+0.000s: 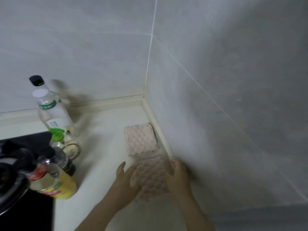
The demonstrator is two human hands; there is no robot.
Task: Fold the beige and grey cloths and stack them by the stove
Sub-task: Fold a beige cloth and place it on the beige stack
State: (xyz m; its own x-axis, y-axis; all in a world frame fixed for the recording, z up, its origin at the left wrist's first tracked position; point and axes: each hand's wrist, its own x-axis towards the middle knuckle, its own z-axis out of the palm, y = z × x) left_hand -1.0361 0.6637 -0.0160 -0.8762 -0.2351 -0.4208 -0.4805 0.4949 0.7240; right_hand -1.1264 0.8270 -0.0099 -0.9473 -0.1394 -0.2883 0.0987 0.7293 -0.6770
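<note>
A folded beige cloth (140, 139) with a bumpy weave lies flat on the white counter (103, 130), close to the right wall in the corner. Just in front of it is a second folded cloth (150, 177), greyer and of the same weave, held between both hands. My left hand (126, 179) grips its left edge, thumb on top. On the right edge, my right hand (179, 178) has its fingers curled over the cloth. The black stove (25, 212) fills the lower left.
Several bottles crowd the counter between stove and cloths: a tall clear bottle (50, 107) with a black cap, a green-capped bottle (65, 140), a yellow-labelled oil bottle (53, 179). A dark pot (10, 177) sits on the stove. Tiled walls meet at the corner (144, 95).
</note>
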